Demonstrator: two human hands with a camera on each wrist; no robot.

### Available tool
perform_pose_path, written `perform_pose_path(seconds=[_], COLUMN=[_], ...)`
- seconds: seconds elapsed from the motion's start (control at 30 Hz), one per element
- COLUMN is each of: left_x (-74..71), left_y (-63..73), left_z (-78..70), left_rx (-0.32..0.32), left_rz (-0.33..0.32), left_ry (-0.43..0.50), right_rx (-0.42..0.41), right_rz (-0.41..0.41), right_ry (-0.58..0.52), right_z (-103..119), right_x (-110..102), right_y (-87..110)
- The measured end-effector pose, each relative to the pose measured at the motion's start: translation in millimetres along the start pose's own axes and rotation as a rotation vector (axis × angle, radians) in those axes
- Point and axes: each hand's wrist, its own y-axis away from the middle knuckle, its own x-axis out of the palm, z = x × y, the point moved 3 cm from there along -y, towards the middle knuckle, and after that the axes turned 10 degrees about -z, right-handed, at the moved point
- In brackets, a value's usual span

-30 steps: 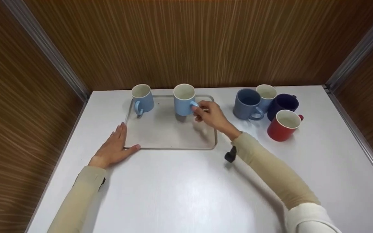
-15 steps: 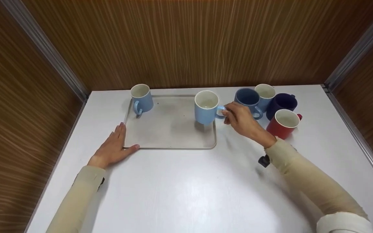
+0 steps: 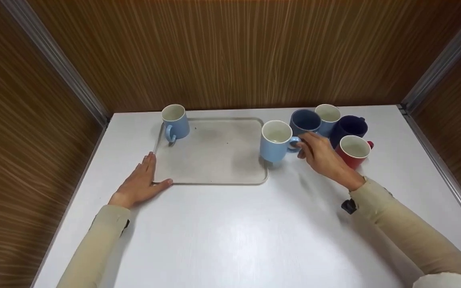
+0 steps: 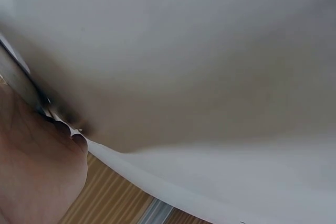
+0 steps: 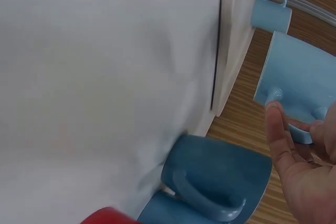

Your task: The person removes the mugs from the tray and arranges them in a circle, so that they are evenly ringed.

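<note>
Pinching the handle of a light-blue cylindrical mug with a cream interior (image 3: 273, 152), the right hand (image 3: 322, 156) has thumb and fingers closed together on it. This mug is held upright, clear of the surface, over the right edge of a pale grey rectangular tray (image 3: 210, 160) with rounded corners. The left hand (image 3: 136, 186) grips nothing: its fingers lie straight along the tray's left edge, near the front left corner, with the thumb spread out to the front rim.

A second light-blue cylindrical mug (image 3: 178, 127) stands at the tray's back left corner, handle turned toward the front. Toward the back right corner of the white desk (image 3: 230, 232), four more mugs stand close together: a slate-blue one (image 3: 305, 119), partly hidden by the held mug and the right hand; a blue one with a cream interior (image 3: 327, 125) behind it, nearest the back edge; a dark navy one (image 3: 350, 129); and a red one with a cream interior (image 3: 352, 154), partly covered by the right hand.
</note>
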Motion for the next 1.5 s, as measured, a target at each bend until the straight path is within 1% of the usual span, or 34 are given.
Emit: perform_pose_path(seconds=[0.13,0.27,0.47,0.57,0.63,0.77,0.97,1.27,1.5], left_x=[-0.7,-0.5,1.0,1.2,1.3,1.3,1.2,3.2,1.8], left_y=[0.1,-0.8,-0.6,0.5,1.1,1.4,1.4,1.6,0.7], left_z=[0.8,0.4,-1.0,-1.5,-1.5,-1.3,0.5,0.1,0.0], left_rx=[-0.003,-0.003,-0.023,-0.016,-0.012,-0.011,-0.013,-0.019,-0.005], left_rz=[0.000,0.000,0.017,0.014,0.011,0.009,0.020,0.022,0.001], left_ry=[-0.003,-0.003,0.004,0.011,0.012,0.014,0.009,0.008,0.013], right_rx=[-0.003,0.013,0.007,0.005,0.017,0.065,0.123,0.163,0.177], right_rz=[0.000,0.003,-0.030,-0.040,-0.035,-0.008,0.015,0.031,0.021], right_ry=[0.019,0.037,0.144,0.170,0.173,0.176,0.187,0.213,0.221], right_z=[-7.8,-15.1,-22.5,-24.7,-26.0,-29.5,-35.0,-38.5,-39.0], right_x=[-4.4,-9.3,-15.9,-17.6,-18.4,-19.7,-19.2,-20.4,-22.7], right_y=[6.8,13.9,24.7,28.8,30.8,33.9,38.1,43.7,46.9])
